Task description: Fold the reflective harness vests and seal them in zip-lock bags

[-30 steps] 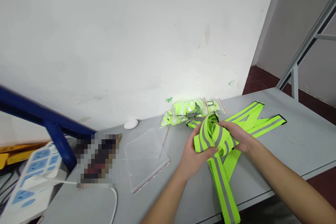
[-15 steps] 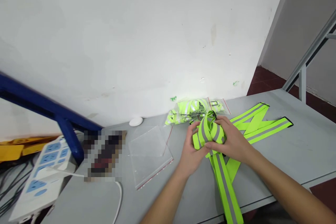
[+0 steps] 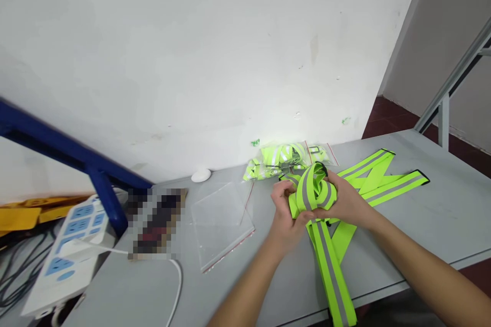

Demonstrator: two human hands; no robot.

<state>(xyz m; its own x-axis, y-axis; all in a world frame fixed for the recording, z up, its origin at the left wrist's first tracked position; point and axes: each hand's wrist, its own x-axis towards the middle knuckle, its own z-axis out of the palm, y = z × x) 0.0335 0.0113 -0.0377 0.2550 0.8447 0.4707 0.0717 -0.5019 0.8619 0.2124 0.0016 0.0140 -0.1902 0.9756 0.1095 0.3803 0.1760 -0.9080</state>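
A bundle of neon-yellow reflective strap [image 3: 307, 191] with a grey stripe sits rolled between my two hands, above the table. My left hand [image 3: 284, 209] grips its left side with curled fingers. On the right side my right hand [image 3: 343, 204] is closed on the same roll, thumb across the front. Flat strap lengths [image 3: 332, 276] hang from the roll toward the table's front edge. More crossed straps with black end pieces [image 3: 399, 186] lie to the right. Behind my hands are clear bags [image 3: 282, 156] holding similar folded straps.
Clear zip bags [image 3: 222, 230] with red seals lie left of my hands on the grey table [image 3: 452, 204]. Farther left are a blurred-out item [image 3: 157, 225], a white cable [image 3: 180, 281] and a power strip [image 3: 72, 250]. A blue metal bar [image 3: 69, 148] slants above; a white wall stands behind.
The rolled strap has turned slightly in my hands, and its top loop now shows wider. My left fingers have shifted on the roll. The view has moved a little.
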